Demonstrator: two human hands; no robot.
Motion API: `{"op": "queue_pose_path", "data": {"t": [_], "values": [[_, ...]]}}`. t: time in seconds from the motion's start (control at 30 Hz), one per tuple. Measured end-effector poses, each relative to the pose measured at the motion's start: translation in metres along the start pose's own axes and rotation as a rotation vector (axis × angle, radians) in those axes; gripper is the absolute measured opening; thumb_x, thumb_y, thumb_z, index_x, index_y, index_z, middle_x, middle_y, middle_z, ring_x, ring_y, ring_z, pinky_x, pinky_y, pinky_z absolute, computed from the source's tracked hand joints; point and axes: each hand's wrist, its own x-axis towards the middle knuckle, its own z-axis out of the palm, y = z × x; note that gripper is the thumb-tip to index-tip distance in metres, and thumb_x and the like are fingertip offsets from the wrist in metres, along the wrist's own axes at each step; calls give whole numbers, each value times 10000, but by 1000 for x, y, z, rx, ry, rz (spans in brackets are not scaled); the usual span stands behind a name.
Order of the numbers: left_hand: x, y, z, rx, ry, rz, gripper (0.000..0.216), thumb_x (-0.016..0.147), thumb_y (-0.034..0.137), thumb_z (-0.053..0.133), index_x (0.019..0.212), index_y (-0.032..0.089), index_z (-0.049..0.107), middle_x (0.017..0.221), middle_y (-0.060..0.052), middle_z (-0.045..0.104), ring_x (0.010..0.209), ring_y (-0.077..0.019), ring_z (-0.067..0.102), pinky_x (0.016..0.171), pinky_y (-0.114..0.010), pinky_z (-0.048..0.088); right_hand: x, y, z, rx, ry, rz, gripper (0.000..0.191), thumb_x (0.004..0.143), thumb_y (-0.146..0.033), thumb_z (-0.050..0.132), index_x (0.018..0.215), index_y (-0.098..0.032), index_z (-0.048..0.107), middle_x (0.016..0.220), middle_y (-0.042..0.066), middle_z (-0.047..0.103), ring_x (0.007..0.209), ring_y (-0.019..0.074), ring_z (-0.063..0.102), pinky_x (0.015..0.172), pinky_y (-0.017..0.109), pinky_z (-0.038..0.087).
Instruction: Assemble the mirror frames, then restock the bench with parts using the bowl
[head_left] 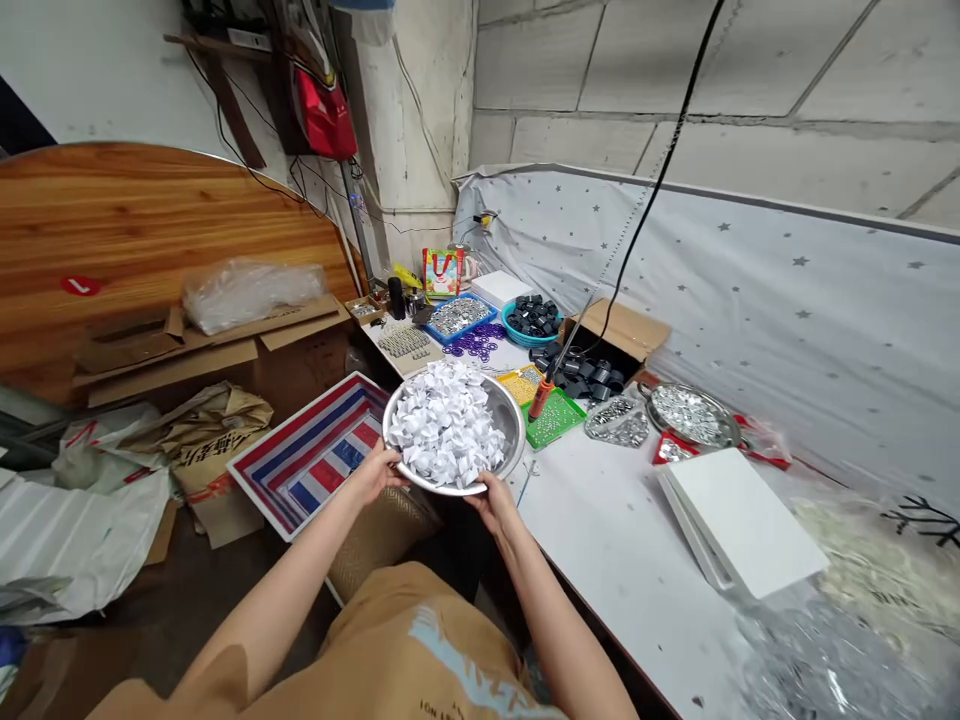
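White paper pieces (446, 425) fill a silver steel bowl (511, 418), a tray (262, 480) shows red, white and blue stripes, and a pale grey sheet (817, 310) carries darker grey stars.

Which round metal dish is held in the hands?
The steel bowl of white paper pieces; the other dish, holding silver pieces, sits on the table.
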Motion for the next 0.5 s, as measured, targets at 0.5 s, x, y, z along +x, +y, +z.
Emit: {"op": "queue_pose_path", "data": {"t": [0.5], "values": [[256,59,48,7,44,89,547,586,229,673,1092,227,464,774,36,585,478,-87,523,426,-208,463,176,-86,27,80,178,-250,417,575,-344,759,931,-210,587,813,-19,665,802,184,631,633,303,559]]}}
